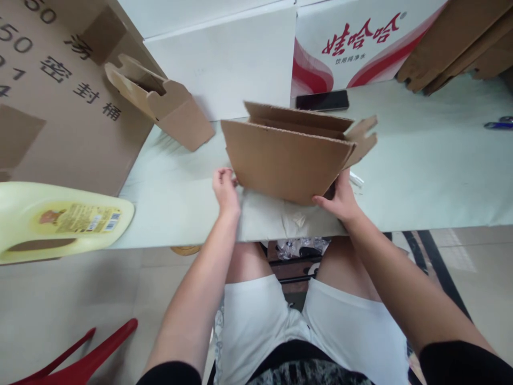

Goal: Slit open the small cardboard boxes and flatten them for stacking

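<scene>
A brown cardboard box (286,160), partly folded, stands upright on the table in front of me, its top open and flaps sticking out at the right. My right hand (340,198) grips its lower right corner, thumb on the front panel and the other fingers hidden behind. At the lower left corner, my left hand (226,190) has its fingers curled in against the edge; its fingertips are partly hidden. Farther left leans a folded cardboard carton (180,115) with an open, notched top.
The pale table (172,198) has a black phone (323,100) at the back, before white cartons (224,64). Flat cardboard pieces (452,48) stand back right, near a blue pen (499,125). A large brown carton (72,107) and a yellow jug (80,219) are left.
</scene>
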`<state>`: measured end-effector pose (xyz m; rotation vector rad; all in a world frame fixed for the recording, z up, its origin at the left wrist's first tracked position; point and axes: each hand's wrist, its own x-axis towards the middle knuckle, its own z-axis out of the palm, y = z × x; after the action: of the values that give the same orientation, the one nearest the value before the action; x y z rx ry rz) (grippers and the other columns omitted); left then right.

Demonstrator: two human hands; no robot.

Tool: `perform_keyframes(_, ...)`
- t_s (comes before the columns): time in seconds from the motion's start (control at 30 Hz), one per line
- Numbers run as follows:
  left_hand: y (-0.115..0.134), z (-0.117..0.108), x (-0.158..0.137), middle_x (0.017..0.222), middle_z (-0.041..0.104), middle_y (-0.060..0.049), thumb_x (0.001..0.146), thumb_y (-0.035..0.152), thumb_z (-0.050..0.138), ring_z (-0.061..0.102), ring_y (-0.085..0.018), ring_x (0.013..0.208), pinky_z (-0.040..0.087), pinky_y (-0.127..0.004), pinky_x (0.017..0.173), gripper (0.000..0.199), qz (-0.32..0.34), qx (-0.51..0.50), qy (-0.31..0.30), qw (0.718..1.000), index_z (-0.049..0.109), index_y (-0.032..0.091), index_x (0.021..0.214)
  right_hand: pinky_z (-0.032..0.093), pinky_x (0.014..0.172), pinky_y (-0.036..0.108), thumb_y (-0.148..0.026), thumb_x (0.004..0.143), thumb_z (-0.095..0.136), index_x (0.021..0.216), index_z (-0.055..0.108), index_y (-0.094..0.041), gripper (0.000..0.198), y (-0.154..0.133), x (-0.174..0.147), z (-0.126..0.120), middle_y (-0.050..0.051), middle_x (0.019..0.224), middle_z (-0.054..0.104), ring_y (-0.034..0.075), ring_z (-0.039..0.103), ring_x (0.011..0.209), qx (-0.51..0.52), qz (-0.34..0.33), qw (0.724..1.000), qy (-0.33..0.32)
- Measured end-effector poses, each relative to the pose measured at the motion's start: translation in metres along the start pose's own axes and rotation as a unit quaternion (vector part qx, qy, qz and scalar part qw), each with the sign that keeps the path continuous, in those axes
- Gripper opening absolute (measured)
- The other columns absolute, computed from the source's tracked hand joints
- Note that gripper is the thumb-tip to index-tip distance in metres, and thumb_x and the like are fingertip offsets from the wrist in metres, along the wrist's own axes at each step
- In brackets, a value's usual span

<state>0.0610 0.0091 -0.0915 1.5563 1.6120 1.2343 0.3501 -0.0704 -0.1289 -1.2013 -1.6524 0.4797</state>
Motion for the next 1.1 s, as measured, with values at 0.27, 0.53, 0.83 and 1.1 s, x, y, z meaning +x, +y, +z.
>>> perform_keyframes(0.27, 0.076, -0.079, 0.046, 0.116, 0.071, -0.007, 0.083, 0.043, 0.055, 0.06, -0.031, 0.131, 0.051, -0.046, 0.107, 0.026, 0.053, -0.239, -0.098, 0.964, 0.07, 0.022, 0.076, 0.048, 0.114, 0.059, -0.08, 0.077, 0.064, 0.162, 0.024, -0.027, 0.109, 0.004, -0.006, -0.001, 0.016, 0.153, 0.052, 0.039, 0.056, 0.137, -0.019, -0.005, 0.998, -0.063)
perform_keyframes(0.53, 0.085, -0.055, 0.051, 0.125, 0.074, -0.01, 0.073, 0.049, 0.069, 0.063, -0.038, 0.13, 0.052, -0.055, 0.113, 0.037, -0.025, -0.2, -0.237, 0.95, 0.077, 0.023, 0.098, 0.045, 0.117, 0.063, -0.085, 0.077, 0.061, 0.164, 0.021, -0.028, 0.112, 0.002, -0.004, 0.0, 0.016, 0.163, 0.043, 0.04, 0.049, 0.145, -0.018, -0.025, 0.997, -0.072)
perform_keyframes(0.83, 0.076, -0.058, 0.022, 0.153, 0.059, -0.007, 0.068, 0.069, 0.07, 0.053, -0.036, 0.145, 0.046, -0.05, 0.119, 0.082, -0.002, -0.173, -0.323, 0.93, 0.061, 0.03, 0.14, 0.028, 0.127, 0.069, -0.085, 0.087, 0.041, 0.165, 0.013, -0.037, 0.096, 0.0, -0.01, 0.002, 0.009, 0.17, 0.027, 0.039, 0.027, 0.159, -0.017, -0.083, 0.995, 0.057)
perform_keyframes(1.1, 0.074, -0.048, 0.004, 0.144, 0.063, -0.011, 0.073, 0.092, 0.053, 0.051, -0.04, 0.144, 0.046, -0.052, 0.118, 0.093, 0.018, -0.222, -0.29, 0.931, 0.062, 0.026, 0.137, 0.03, 0.128, 0.065, -0.069, 0.095, 0.049, 0.118, 0.069, -0.032, 0.048, -0.072, 0.024, -0.015, 0.006, 0.143, 0.06, 0.034, 0.054, 0.142, -0.029, -0.152, 0.985, 0.073)
